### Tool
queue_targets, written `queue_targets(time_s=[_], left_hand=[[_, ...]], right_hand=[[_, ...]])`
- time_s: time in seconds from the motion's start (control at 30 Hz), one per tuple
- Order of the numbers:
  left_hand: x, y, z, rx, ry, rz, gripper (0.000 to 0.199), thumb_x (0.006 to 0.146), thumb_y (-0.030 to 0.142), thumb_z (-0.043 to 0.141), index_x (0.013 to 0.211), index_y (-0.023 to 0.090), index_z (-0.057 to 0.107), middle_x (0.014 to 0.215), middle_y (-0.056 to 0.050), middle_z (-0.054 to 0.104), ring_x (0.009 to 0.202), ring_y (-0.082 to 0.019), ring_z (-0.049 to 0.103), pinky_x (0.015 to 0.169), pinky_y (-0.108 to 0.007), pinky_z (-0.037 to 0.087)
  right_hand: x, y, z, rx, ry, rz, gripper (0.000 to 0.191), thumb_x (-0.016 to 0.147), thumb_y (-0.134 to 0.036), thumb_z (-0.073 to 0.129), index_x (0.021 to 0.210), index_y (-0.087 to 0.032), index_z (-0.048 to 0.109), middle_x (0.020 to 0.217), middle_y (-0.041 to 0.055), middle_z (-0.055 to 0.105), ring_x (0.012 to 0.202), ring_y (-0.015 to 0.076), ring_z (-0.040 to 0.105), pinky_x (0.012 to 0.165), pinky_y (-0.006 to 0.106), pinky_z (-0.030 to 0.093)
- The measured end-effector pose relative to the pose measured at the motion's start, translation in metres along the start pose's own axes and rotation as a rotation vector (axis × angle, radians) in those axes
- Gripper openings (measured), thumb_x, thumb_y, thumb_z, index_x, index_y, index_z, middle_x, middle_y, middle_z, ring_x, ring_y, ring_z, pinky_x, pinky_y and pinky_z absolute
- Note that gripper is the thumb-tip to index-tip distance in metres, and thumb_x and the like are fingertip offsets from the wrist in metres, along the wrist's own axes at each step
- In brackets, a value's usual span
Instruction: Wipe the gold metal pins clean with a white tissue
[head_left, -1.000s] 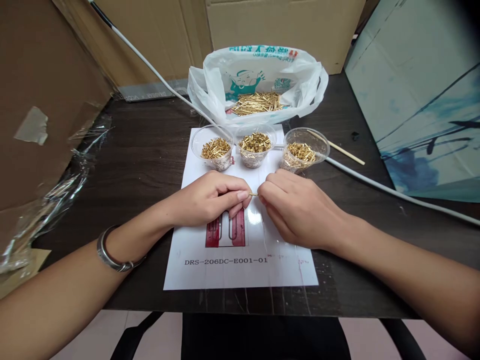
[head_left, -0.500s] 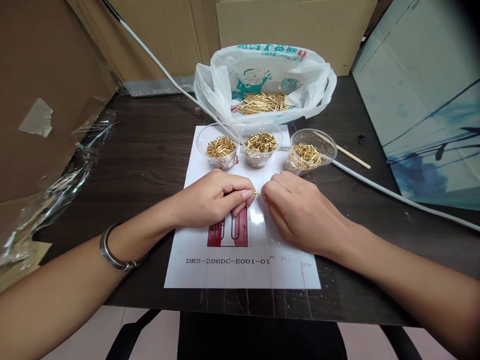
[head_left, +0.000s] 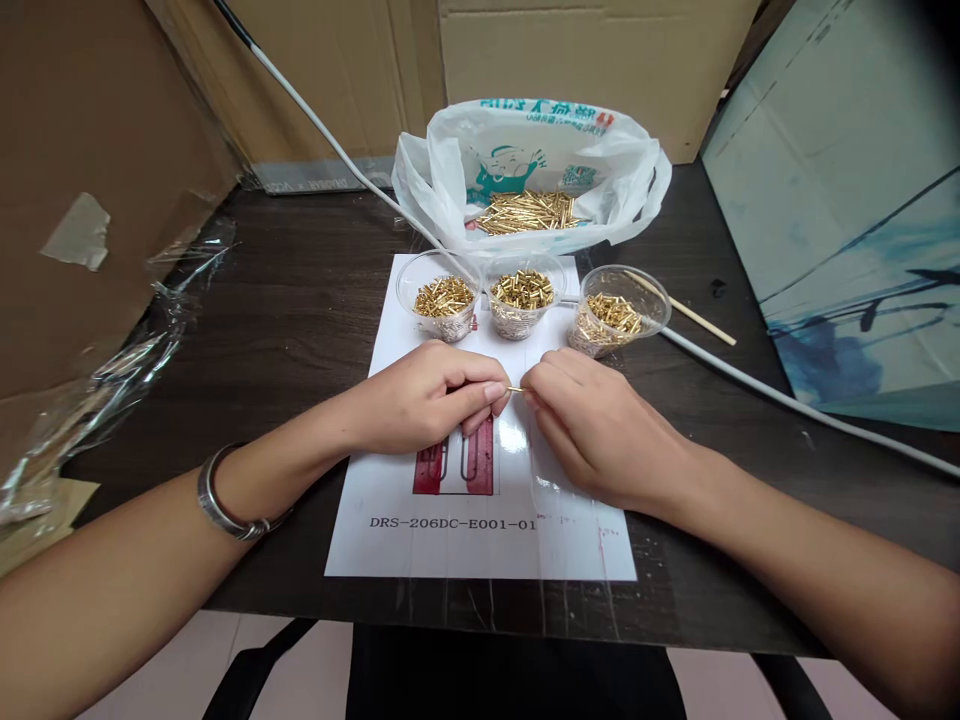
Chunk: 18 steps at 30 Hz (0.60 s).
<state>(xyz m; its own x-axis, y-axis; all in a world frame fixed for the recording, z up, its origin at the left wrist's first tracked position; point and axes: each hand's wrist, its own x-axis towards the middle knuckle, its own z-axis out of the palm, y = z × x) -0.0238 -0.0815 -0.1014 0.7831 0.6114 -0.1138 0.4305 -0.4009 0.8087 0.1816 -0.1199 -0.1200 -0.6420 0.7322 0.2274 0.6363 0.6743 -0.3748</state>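
A thin gold metal pin (head_left: 515,390) spans the small gap between my hands, above a printed sheet (head_left: 360,550). My left hand (head_left: 431,395) pinches one end between thumb and forefinger. The other end is in the closed fingers of my right hand (head_left: 589,420); its fingertips are hidden behind the hand. Just beyond stand three clear plastic cups of small gold metal parts: a left cup (head_left: 446,325), a middle cup (head_left: 523,322) and a right cup (head_left: 600,345), which looks tilted.
Behind the cups an open white plastic bag (head_left: 630,190) holds many longer gold pins. A white cable (head_left: 750,372) crosses the dark table (head_left: 292,290), and a wooden stick (head_left: 694,315) lies by the right cup. Cardboard (head_left: 585,60) walls the back; crumpled clear film (head_left: 142,360) lies left.
Both hands keep hold of the pin in almost the same place. The whole view has shifted slightly with the camera.
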Motion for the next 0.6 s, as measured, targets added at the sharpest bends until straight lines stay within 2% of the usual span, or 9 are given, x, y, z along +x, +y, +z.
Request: queue_targets(time_s=[0.17,0.33,0.5,0.6], left_hand=[[0.0005,0.0000,0.0035,-0.024,0.053,-0.026,0.027,0.094,0.026,0.040,0.076,0.015,0.057,0.059,0.003,0.054,0.054,-0.008,0.048,0.057,-0.020,0.039],[0.0001,0.0007,0.0057,-0.002,0.096,-0.010,0.028,0.095,0.026,0.041,0.079,0.014,0.059,0.059,0.003,0.053,0.056,-0.008,0.048,0.059,-0.020,0.038],[-0.0002,-0.0019,0.0074,0.031,0.131,0.021,0.025,0.095,0.028,0.041,0.086,0.015,0.061,0.062,0.003,0.053,0.058,-0.008,0.047,0.057,-0.020,0.037],[0.0005,-0.0031,0.0089,0.005,0.196,0.004,0.022,0.094,0.028,0.043,0.086,0.014,0.058,0.064,0.003,0.052,0.054,-0.006,0.044,0.052,-0.019,0.035]], right_hand=[[0.0002,0.0011,-0.0049,0.134,0.017,0.051,0.025,0.097,-0.026,0.027,0.078,-0.017,0.039,0.077,0.0034,0.044,0.071,0.0145,0.037,0.068,0.030,0.033],[-0.0014,0.0027,-0.0063,0.212,0.016,0.046,0.026,0.097,-0.026,0.026,0.085,-0.015,0.046,0.080,0.0044,0.045,0.073,0.0152,0.039,0.071,0.031,0.034],[-0.0035,0.0047,-0.0039,0.209,0.059,0.023,0.029,0.097,-0.026,0.028,0.086,-0.013,0.051,0.079,0.0056,0.048,0.072,0.0151,0.042,0.069,0.030,0.035],[-0.0041,0.0073,-0.0035,0.156,0.060,0.023,0.030,0.097,-0.026,0.030,0.089,-0.011,0.054,0.080,0.0069,0.053,0.073,0.0152,0.046,0.069,0.030,0.037]])
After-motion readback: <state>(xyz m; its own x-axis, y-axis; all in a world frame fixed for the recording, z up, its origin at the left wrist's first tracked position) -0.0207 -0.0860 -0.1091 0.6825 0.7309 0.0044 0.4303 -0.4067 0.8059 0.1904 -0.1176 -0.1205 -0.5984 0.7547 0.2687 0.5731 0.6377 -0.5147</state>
